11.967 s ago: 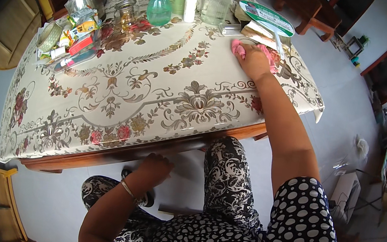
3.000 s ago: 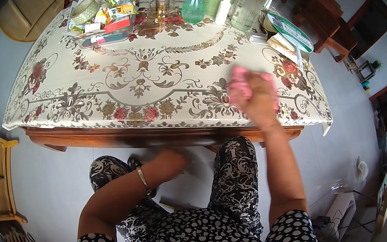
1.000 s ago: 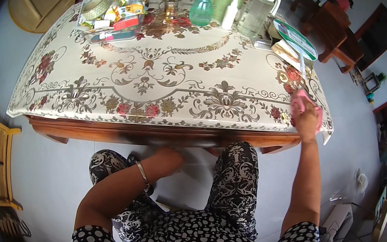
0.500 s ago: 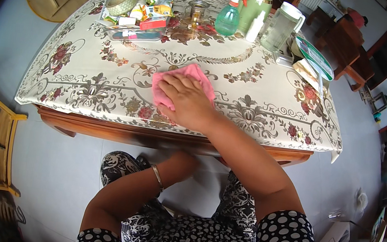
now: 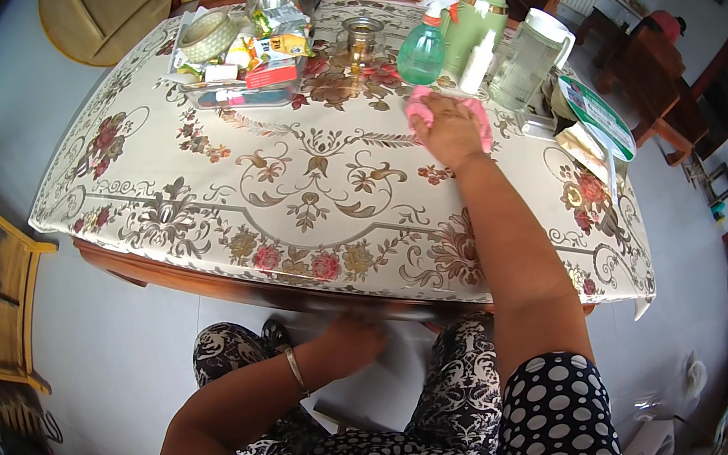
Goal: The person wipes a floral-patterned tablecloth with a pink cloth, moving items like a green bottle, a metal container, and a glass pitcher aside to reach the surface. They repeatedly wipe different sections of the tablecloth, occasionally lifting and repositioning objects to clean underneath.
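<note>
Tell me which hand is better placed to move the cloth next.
Right, likely: the right hand rests on the pink cloth, while the left hand is off the table.

the right arm (image 5: 532, 267) extends forward, right hand (image 5: 450, 130) palm-down, while the left arm (image 5: 249, 399) bends, left hand (image 5: 353, 343) low.

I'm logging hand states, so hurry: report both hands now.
Left hand: blurred; open or closed cannot be told.
Right hand: holding the pink cloth against the tablecloth.
</note>
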`<state>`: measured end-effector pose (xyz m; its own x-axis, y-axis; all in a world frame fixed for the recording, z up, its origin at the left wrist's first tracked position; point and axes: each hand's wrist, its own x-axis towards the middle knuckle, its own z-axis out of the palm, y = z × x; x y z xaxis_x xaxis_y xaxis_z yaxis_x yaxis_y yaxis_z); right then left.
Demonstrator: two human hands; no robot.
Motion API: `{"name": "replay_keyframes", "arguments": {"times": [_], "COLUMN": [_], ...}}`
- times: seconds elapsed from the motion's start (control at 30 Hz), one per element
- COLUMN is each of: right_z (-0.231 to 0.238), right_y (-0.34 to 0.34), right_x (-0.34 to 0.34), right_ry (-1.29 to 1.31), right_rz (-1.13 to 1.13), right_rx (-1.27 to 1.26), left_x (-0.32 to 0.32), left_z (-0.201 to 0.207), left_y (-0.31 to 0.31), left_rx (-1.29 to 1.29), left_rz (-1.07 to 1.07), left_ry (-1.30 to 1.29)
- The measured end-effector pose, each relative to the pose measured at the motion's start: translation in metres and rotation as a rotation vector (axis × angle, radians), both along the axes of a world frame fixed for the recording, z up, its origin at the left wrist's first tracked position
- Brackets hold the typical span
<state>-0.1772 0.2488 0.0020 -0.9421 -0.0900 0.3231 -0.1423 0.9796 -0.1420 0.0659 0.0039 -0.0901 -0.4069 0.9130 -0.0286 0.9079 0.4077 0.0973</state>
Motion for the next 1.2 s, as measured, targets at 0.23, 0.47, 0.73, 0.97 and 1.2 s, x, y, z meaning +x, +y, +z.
{"name": "replay_keyframes", "arguments": {"times": [0.23,0.47,0.73,0.97,1.2], "right_z": [-0.008,-0.004,-0.001,-0.009,-0.013], "right_y": [0.054,0.133,0.304,0.28,0.168], "right_x": [0.038,0.142,0.255,0.268,0.225], "right_ry": [0.104,0.174,0.157,0.111,0.244], "right_rz": [-0.192,-0.043,-0.698,-0.784,-0.295], "right_rx": [0.037,0.014,0.113,0.194,0.091], "left_x": [-0.003,-0.004,-0.002,0.005,0.012], "left_z": [0.002,-0.005,-0.008,-0.006,-0.001], "left_y": [0.006,0.001,0.009,0.006,0.002], "left_rx": [-0.068,-0.171,-0.187,-0.13,-0.099], "left_rz": [0.019,0.006,-0.037,-0.019,-0.012], "left_ry": [-0.035,-0.093,-0.121,-0.104,-0.149]}}
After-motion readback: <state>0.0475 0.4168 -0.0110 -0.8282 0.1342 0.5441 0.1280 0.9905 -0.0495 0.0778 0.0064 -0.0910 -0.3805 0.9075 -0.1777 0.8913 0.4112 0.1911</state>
